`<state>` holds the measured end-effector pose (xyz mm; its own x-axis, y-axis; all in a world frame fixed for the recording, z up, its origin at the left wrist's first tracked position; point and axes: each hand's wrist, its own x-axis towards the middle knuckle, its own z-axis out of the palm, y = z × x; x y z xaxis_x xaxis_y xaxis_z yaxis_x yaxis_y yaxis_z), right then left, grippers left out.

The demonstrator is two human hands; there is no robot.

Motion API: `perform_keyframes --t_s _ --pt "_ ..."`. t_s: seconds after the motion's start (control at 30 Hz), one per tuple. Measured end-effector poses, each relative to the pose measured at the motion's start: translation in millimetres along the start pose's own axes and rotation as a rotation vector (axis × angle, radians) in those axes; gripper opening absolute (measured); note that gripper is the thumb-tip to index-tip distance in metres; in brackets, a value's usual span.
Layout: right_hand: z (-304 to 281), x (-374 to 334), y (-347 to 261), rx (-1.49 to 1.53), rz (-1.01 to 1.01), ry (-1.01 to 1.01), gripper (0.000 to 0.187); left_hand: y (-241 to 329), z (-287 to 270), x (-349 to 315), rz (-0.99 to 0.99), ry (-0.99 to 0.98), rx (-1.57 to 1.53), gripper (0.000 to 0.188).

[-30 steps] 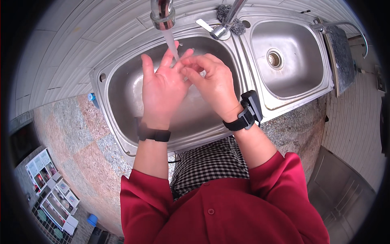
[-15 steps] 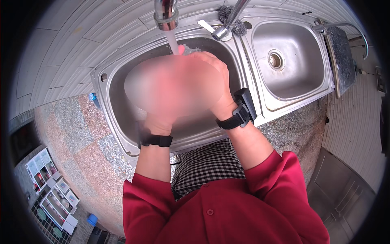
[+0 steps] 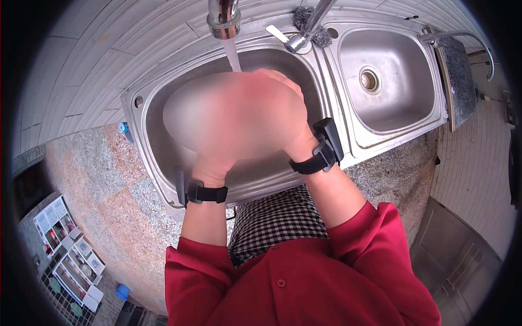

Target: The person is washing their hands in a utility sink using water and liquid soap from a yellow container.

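Both my hands are over the left basin of a steel sink (image 3: 247, 176), under a stream of running water (image 3: 232, 57) from the chrome tap (image 3: 224, 22). A blurred oval patch covers most of both hands. Of my left hand (image 3: 215, 165) only the heel and wrist show clearly below the patch. My right hand (image 3: 300, 136) shows its outer edge and part of its back, bent in toward the left hand. The fingers of both are smeared over, so whatever they hold or touch is hidden. Black straps with dark devices circle both wrists.
A second steel basin (image 3: 389, 81) with a round drain adjoins on the right. Between the basins stands a lever tap (image 3: 299, 42) with dark scouring pads (image 3: 322, 37) behind it. A dark board (image 3: 457, 79) leans at the far right. Tiled wall (image 3: 92, 65) runs along the back.
A pinkish fingertip and a pale, clear-looking patch beyond the blur, under the stream, are no longer in sight. My left wrist has turned slightly, showing its device more. The water still runs.
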<state>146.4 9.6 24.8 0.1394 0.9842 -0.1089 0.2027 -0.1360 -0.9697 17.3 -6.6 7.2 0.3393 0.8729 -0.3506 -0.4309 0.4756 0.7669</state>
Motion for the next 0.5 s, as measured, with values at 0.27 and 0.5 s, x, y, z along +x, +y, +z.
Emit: perform_keyframes --t_s 0.27,0.5 --pt "2 6 20 -0.364 -0.320 0.118 0.015 -3 7 -3 0.012 -0.041 -0.137 0.099" --pt "-8 -4 3 -0.143 0.116 -0.086 0.019 5 5 -1 -0.041 -0.004 -0.367 0.102"
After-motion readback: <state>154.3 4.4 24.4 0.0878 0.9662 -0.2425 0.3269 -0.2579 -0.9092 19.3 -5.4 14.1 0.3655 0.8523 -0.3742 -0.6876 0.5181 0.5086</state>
